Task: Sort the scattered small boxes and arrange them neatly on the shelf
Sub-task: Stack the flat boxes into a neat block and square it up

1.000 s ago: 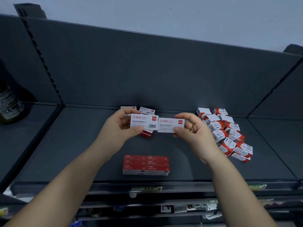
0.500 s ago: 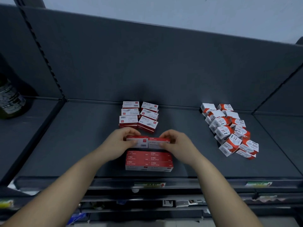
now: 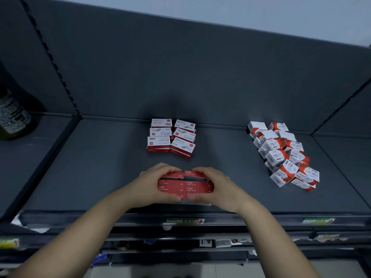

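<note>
The front block of staple boxes (image 3: 185, 185) sits near the front edge of the shelf (image 3: 100, 167), red faces up, packed in tight rows two across. Your left hand (image 3: 152, 183) cups its left end and your right hand (image 3: 216, 185) its right end. On each hand the fingers curl over the far row and the thumb tucks against the near side, so both hands grasp the block, and I judge you are squeezing it square. The far pair looks slightly out of line, one box riding a little over its neighbour, so it probably needs a last nudge.

Behind it, well apart and close to the back panel, the rear group of staple boxes (image 3: 170, 137) lies in two loose columns, white faces up, the right column skewed. They look like the same product and are not yet squared up.

Further right, the heap of paper clip boxes (image 3: 285, 155) is gathered by kind but jumbled, with boxes tilted and leaning on one another. By my reckoning the sorting is largely done and the arranging is less than half done.

On the neighbouring shelf at far left stands a dark bottle (image 3: 14, 119), no part of the job.
</note>
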